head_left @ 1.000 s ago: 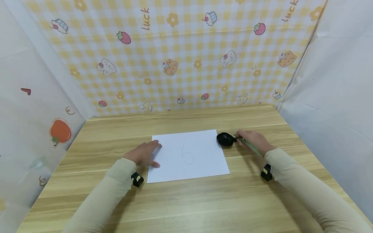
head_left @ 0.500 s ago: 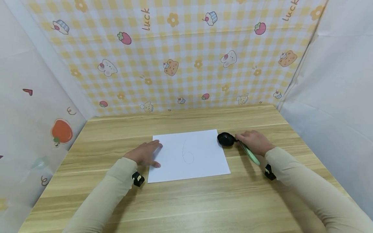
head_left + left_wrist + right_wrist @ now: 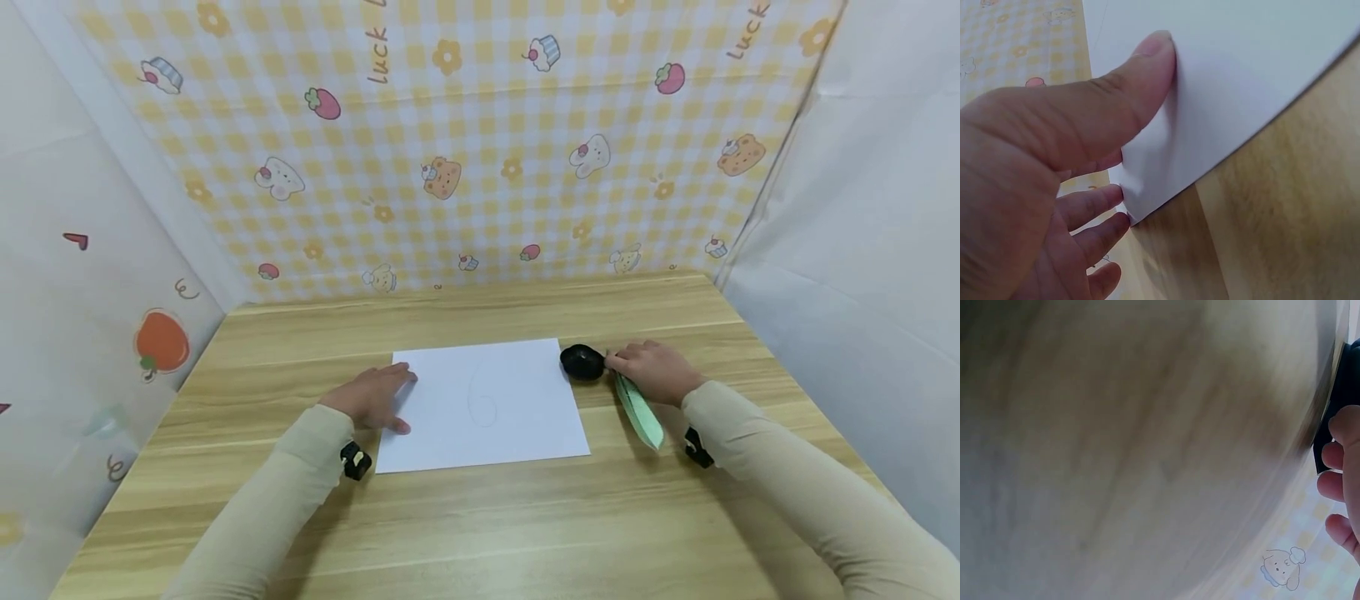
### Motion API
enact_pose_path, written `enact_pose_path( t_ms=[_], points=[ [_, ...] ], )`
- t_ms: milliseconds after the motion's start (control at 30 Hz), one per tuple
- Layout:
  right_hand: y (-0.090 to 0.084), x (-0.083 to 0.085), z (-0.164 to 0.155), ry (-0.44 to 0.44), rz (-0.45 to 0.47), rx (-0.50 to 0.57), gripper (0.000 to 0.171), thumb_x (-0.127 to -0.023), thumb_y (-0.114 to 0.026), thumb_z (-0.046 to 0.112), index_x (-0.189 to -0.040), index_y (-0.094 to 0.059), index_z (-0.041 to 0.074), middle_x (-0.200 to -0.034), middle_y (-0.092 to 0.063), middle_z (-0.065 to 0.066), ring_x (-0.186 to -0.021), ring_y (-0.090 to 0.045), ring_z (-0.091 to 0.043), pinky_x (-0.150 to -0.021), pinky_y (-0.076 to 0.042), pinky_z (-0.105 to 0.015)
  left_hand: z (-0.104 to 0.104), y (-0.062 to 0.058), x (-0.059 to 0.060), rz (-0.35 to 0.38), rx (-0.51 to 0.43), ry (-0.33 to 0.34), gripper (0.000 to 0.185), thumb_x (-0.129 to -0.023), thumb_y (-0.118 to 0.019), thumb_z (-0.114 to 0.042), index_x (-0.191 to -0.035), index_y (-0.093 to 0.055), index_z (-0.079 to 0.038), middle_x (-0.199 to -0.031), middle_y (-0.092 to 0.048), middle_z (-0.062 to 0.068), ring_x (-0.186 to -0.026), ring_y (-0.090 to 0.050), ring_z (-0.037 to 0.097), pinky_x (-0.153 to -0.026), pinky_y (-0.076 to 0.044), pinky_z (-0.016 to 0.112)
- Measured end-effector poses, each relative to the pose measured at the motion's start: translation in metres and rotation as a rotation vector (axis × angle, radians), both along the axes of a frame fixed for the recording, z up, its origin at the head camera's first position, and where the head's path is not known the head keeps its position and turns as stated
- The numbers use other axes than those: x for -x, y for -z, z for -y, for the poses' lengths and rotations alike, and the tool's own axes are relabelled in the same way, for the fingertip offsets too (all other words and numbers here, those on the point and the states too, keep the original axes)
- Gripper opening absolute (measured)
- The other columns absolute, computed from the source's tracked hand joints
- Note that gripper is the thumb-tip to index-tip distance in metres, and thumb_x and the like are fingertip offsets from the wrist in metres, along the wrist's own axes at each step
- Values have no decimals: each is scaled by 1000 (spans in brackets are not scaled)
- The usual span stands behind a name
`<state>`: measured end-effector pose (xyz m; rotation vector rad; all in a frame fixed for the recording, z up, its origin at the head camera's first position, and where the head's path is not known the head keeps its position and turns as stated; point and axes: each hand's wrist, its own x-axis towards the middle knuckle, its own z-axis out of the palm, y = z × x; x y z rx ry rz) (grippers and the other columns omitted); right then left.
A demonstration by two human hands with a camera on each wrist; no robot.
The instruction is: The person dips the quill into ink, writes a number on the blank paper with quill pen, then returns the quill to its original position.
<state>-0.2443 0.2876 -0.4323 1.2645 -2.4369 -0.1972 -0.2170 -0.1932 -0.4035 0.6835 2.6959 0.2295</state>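
A sheet of white paper (image 3: 435,437) lies on the table, with a thin pencil-like figure 6 (image 3: 482,408) on it. My left hand (image 3: 375,398) rests at the paper's left edge, fingers extended. The left wrist view has the thumb (image 3: 1147,69) over the sheet and the other fingertips at its edge. At the right, my right hand (image 3: 656,369) pinches an object with a glossy black oval head (image 3: 582,362) and a narrow neck. From under that hand a long pale-green, leaf-like strip (image 3: 640,412) points toward me. The black head overlaps the paper's upper right edge.
The wooden table (image 3: 480,533) has a patterned cloth wall (image 3: 480,125) behind it. White sheeting stands at the left (image 3: 45,292) and the right (image 3: 862,250). A small black device (image 3: 356,460) sits at my left wrist, another (image 3: 697,447) at the right.
The green strip has swung from beside my right wrist to pointing toward me, and its broad face now shows. The black head and my left hand have stayed in place.
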Motion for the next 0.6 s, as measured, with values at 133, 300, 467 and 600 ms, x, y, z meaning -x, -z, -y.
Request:
enact_pose_path(
  t_ms=[133, 300, 467, 600],
  points=[
    [0, 0, 1, 13, 8, -17, 27, -79, -69, -4, -102, -63, 9, -89, -70, -10, -76, -66, -27, -64, -56, -42, 1, -2, 0, 3, 0, -6, 81, -76, -82, -35, -141, -45, -3, -153, -29, 22, -140, -27, 40, -113, -23, 55],
    [0, 0, 1, 5, 1, -24, 22, -81, -69, -2, -98, -63, 9, -87, -70, -9, -74, -66, -26, -62, -56, -40, 1, -1, 0, 5, -10, 8, 83, -75, -82, -36, -141, -44, -3, -153, -29, 23, -140, -27, 41, -113, -23, 55],
    [0, 0, 2, -25, -15, -3, 21, -79, -70, -1, -95, -63, 10, -81, -68, -8, -69, -65, -24, -57, -54, -38, 1, 0, -1, 12, -20, -3, 84, -76, -82, -36, -142, -43, -3, -154, -28, 22, -140, -27, 42, -112, -24, 54],
    [1, 0, 4, -40, -28, 19, 19, -79, -70, 1, -93, -62, 11, -75, -65, -6, -64, -62, -22, -53, -52, -36, 1, -1, -1, 15, -28, -12, 84, -75, -82, -35, -142, -44, -3, -154, -28, 22, -139, -27, 43, -112, -25, 54]
  ],
)
